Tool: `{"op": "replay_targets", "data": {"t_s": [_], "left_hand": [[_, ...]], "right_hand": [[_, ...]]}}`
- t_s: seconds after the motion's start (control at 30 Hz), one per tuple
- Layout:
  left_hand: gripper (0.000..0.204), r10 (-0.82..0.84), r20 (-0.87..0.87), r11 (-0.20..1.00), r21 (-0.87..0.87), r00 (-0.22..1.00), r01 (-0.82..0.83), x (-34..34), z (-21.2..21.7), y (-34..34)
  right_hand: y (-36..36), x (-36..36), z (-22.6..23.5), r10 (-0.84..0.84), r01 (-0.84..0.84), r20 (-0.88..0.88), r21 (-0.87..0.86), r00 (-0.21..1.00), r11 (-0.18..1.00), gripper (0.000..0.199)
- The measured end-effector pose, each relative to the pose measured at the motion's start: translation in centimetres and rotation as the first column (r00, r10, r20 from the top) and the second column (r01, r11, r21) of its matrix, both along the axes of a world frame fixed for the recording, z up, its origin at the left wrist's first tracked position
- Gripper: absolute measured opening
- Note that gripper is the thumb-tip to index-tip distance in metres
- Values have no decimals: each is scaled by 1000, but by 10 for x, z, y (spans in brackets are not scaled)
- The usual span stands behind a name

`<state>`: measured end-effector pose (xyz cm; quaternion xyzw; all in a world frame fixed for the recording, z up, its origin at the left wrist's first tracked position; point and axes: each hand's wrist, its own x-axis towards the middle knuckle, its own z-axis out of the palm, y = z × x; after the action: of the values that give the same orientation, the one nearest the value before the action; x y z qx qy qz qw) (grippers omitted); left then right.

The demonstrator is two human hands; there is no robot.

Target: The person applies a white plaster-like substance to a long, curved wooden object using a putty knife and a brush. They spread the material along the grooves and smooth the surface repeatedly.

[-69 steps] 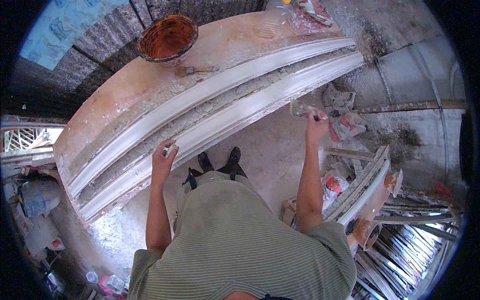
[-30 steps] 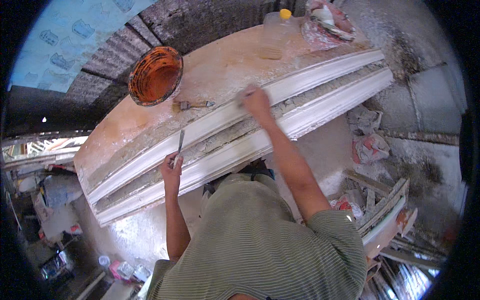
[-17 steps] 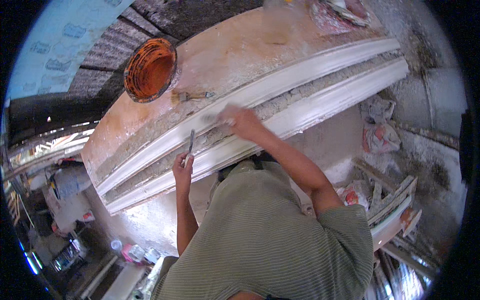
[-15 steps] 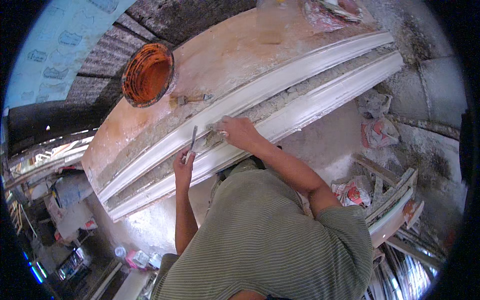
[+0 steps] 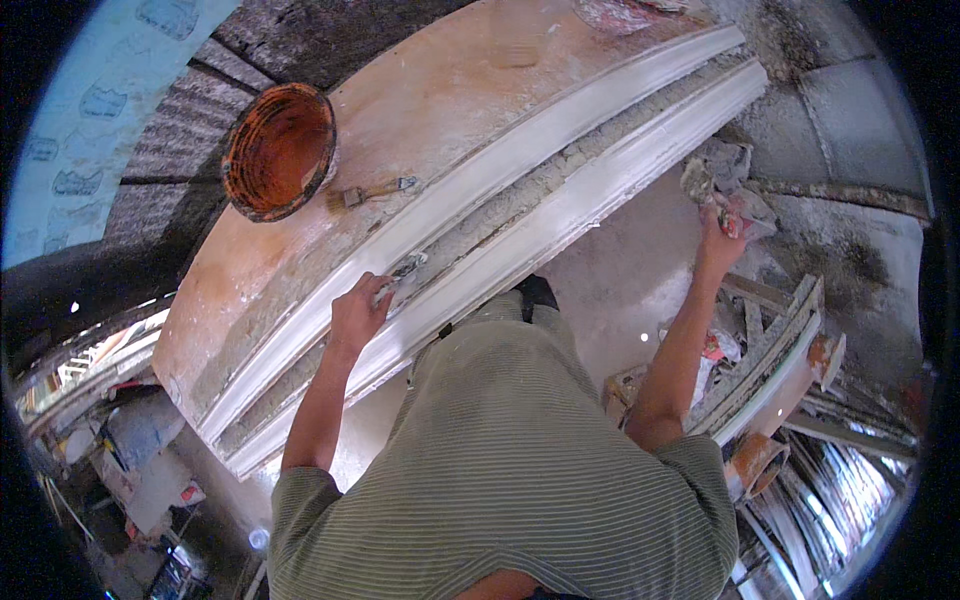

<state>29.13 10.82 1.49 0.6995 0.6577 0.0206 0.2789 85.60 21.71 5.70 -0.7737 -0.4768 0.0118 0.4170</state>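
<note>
Closing my left hand (image 5: 358, 312) in a tight grip around a small metal scraping tool (image 5: 403, 270), I press it into the long white plaster moulding (image 5: 520, 190) on the bench (image 5: 440, 90); farther off, my right hand (image 5: 716, 232) clutches a crumpled grey rag (image 5: 715, 172).

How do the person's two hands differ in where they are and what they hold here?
The left hand rests on the long white moulding on the bench, its grip shut on a small scraping tool; the right hand reaches out beyond the bench edge, off the moulding. The left arm is bent close in; the right is stretched toward a crumpled grey rag. Both arms are bare.
</note>
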Motion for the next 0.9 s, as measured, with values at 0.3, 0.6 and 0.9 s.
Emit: {"op": "replay_targets", "data": {"t_s": [0.3,0.6,0.9], "left_hand": [[31,-256,162,963,126,953,237,136,-42,147],[37,72,241,997,-9,968,-72,83,-55,72],[28,97,172,995,21,980,-102,208,-49,145]], "right_hand": [[-50,-97,-41,78,-130,-438,-90,896,987,20],[-36,-79,-7,120,-117,-506,38,855,992,16],[-52,-49,-53,19,-129,-655,-120,755,984,16]]}}
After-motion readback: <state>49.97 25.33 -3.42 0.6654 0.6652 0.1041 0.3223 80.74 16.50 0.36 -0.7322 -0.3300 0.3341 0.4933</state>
